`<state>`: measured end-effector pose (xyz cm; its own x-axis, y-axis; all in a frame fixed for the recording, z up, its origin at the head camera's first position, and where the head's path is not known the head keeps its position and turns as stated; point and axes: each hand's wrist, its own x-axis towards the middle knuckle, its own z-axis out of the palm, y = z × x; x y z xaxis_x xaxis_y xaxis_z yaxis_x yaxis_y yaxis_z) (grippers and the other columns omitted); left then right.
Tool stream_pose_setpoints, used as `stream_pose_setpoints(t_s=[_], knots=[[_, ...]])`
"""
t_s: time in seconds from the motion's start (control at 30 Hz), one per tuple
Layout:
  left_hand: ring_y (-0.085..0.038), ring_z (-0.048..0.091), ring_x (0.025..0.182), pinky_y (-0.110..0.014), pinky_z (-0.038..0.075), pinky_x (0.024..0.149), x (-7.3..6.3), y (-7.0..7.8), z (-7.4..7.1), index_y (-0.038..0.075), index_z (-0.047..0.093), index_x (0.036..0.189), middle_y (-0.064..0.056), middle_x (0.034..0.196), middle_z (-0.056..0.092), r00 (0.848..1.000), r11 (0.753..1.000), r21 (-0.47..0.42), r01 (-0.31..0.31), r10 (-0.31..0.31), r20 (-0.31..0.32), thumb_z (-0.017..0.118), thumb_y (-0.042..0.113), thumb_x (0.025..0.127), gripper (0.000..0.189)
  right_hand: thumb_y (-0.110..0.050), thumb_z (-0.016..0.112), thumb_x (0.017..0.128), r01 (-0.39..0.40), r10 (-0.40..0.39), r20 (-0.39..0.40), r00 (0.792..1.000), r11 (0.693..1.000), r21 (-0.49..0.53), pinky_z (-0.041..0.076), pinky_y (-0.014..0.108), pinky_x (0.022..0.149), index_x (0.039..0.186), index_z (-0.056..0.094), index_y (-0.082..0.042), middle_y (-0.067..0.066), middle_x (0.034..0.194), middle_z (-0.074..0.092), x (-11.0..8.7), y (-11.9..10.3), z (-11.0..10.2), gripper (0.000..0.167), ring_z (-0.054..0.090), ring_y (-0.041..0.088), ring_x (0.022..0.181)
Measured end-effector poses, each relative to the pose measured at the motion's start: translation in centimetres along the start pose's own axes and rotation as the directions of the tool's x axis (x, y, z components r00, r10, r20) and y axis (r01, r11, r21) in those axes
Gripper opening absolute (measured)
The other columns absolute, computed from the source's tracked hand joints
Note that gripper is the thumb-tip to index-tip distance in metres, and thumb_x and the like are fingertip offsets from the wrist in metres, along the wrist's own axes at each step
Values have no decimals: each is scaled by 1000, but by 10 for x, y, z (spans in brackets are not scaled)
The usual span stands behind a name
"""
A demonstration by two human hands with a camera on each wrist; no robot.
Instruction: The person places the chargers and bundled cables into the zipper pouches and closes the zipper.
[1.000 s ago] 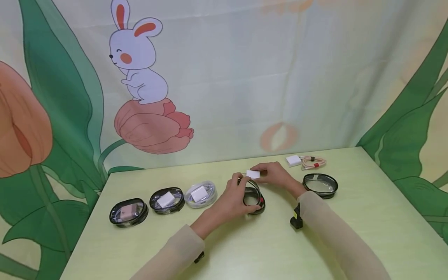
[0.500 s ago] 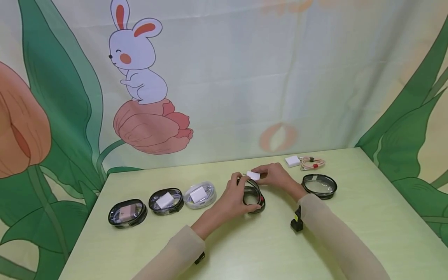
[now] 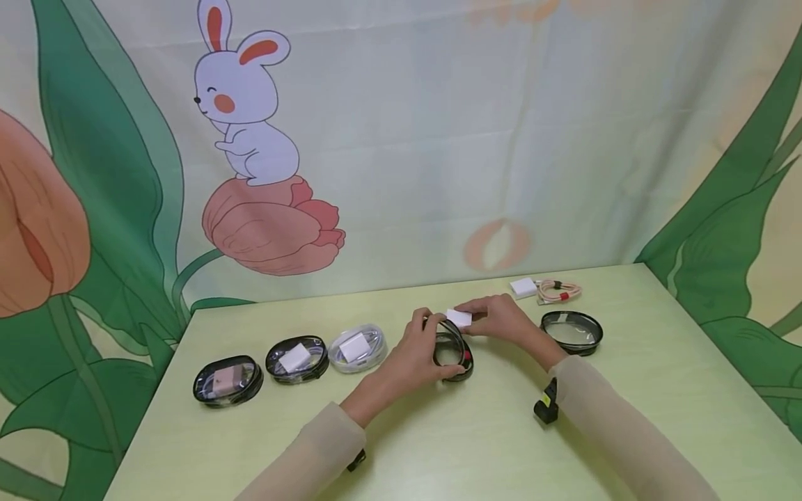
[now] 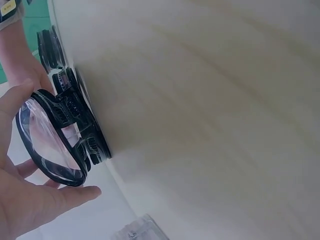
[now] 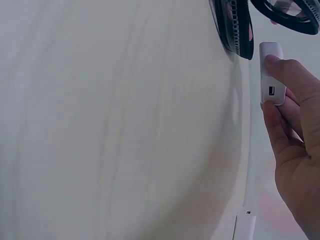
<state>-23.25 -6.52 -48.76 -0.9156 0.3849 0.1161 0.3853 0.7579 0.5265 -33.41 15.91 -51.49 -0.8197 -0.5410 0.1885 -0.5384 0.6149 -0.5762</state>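
In the head view, my left hand (image 3: 407, 355) grips the raised lid of a round clear zip case (image 3: 464, 370) with black edging; the lower part sits on the table. The left wrist view shows thumb and fingers on the black rim of the lid (image 4: 80, 175), its clear panel tilted up. My right hand (image 3: 501, 319) pinches a white USB charger (image 3: 459, 318) just behind the case. From the right wrist, the charger's USB port (image 5: 271, 90) faces the camera, and the charger is held between thumb and fingers beside the case.
To the left stand two black-edged cases (image 3: 228, 381) (image 3: 297, 359) and a clear-edged one (image 3: 358, 348), each holding a charger. A black-edged case (image 3: 571, 332) lies right of my right hand. Behind it are another white charger (image 3: 523, 287) and a coiled pink cable (image 3: 560, 291).
My right hand and the white charger have shifted slightly right and toward me, and the charger has tilted. The left hand keeps the case lid raised in nearly the same place.
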Motion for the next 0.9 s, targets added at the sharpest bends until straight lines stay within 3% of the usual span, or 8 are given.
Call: stream_pose_setpoints(t_s=[0.23, 0.37, 0.63, 0.9], knots=[[-32, 44, 132, -44, 48, 105, 0, 2, -1, 9, 39, 149, -15, 149, 30, 1000, 1000, -11, 9, -9, 8, 84, 48, 82, 90, -30, 84, 85, 20, -21, 8, 1000, 999, 46, 59, 33, 78, 124, 75, -17, 3, 118, 75, -9, -5, -8, 42, 73, 20, 100], [-32, 44, 133, -45, 48, 106, 1, 1, -1, 9, 39, 149, -15, 150, 30, 1000, 1000, -14, 6, -5, 18, 85, 48, 81, 91, -28, 84, 85, 16, -16, 10, 1000, 999, 46, 60, 34, 81, 124, 75, -16, 3, 119, 74, -13, -11, -10, 41, 73, 21, 103], [-33, 45, 131, -45, 48, 105, 1, 2, -3, 8, 37, 149, -16, 149, 30, 999, 1000, -13, -2, 2, 36, 85, 47, 81, 91, -24, 85, 85, 17, -19, 26, 999, 998, 54, 58, 28, 72, 124, 75, -14, 4, 111, 76, -19, -18, -13, 41, 73, 14, 90], [-32, 45, 130, -44, 47, 106, 2, 3, -4, 8, 38, 148, -16, 148, 30, 999, 1000, -15, -6, 6, 36, 85, 46, 81, 90, -28, 85, 84, -46, 42, 47, 998, 996, 78, 54, 25, 66, 121, 77, -15, 0, 99, 78, -21, -18, -11, 40, 71, 6, 82]])
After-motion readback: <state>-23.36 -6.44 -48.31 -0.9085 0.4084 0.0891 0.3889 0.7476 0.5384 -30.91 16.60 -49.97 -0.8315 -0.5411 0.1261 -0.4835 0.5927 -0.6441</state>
